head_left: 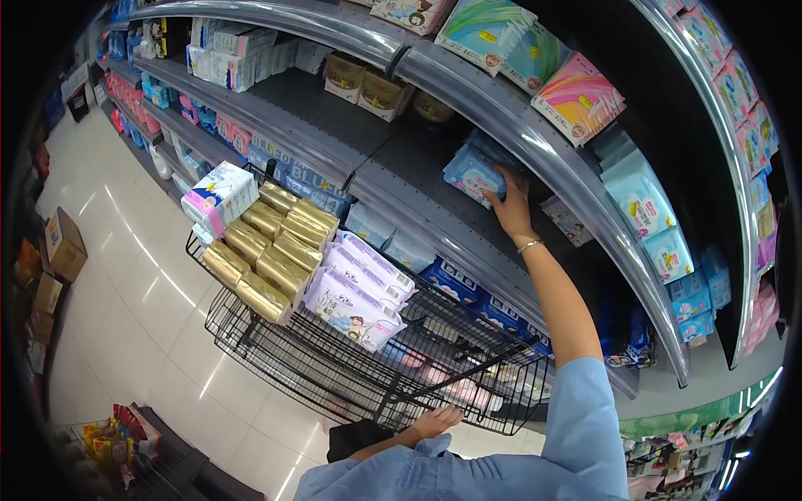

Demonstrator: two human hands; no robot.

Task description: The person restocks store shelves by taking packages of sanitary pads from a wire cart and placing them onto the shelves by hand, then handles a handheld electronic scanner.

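Observation:
My right hand (511, 204) reaches onto the shelf and is closed around a light blue pack of sanitary pads (469, 177), thumb on the front; its other fingers are partly hidden. Low in the view, my left hand (436, 422) has its fingers curled at the near rim of the black wire cart (334, 388). In the cart's upper tier, several gold packs (271, 265) stand in rows beside several lilac-and-white packs (355, 307). A white, blue and pink pack (220, 197) sits at the far left end.
The grey shelf (401, 163) runs along the cart's far side, with a clear curved lip (535, 117) overhead. Brown boxes (368, 86) stand deeper on the shelf. Colourful packs (578, 98) fill the upper shelf. A cardboard box (63, 242) is on the tiled floor at left.

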